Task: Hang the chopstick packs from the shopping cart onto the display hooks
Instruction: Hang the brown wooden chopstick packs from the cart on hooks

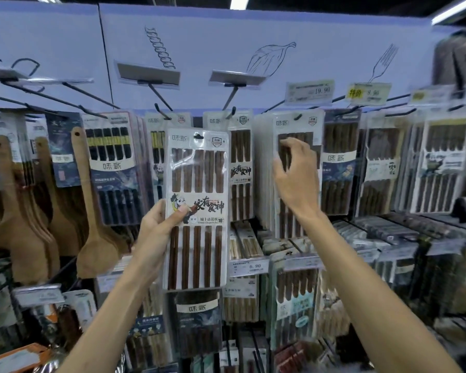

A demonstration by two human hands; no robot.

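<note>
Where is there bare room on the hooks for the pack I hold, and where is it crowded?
Bare rod shows at the front of the hook above the pack and of the next hook to its right. The white panel above is bare too. The thick stack further right fills its hook to the tip.

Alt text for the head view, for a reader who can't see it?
A left hand holds a chopstick pack upright in front of display hooks. The right hand reaches toward a hung pack beside it, fingers loosely curled.
</note>
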